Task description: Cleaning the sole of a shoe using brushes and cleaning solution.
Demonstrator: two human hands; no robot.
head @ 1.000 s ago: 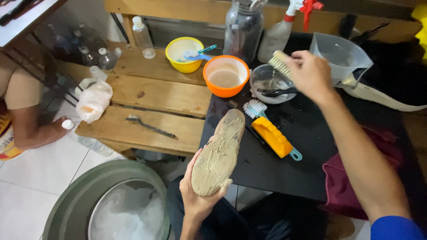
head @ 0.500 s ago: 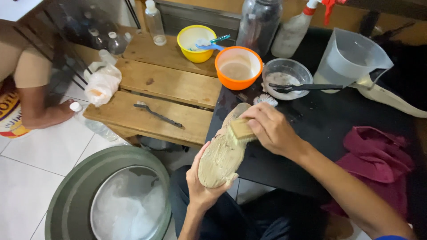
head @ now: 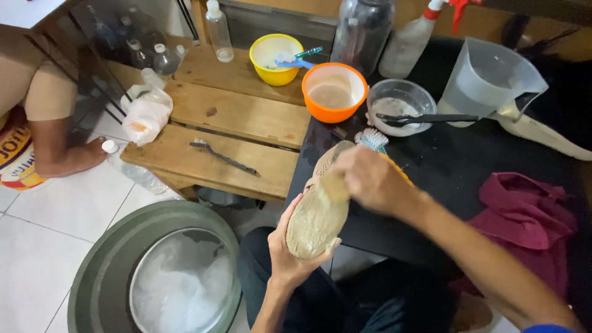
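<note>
Tiled floor, black table (head: 468, 160) ahead: left hand (head: 290, 253) clamped under shoe (head: 317, 209) sole-up, right hand (head: 370, 179) closed on small brush (head: 336, 185) scrubbing it, best short firm strokes, basin (head: 154, 271) down-left

White square floor tiles (head: 55, 246) with dark grout cover the lower left, lit evenly and softly — no window shows. A low bench of pale wooden slats (head: 246, 117) stands beside a black tabletop (head: 481, 154), their edges meeting near the middle, and a wooden rail (head: 431, 9) runs along the top behind them. At the upper left sits what may be a dark wire rack (head: 92, 55) — too blurred to tell.
</note>
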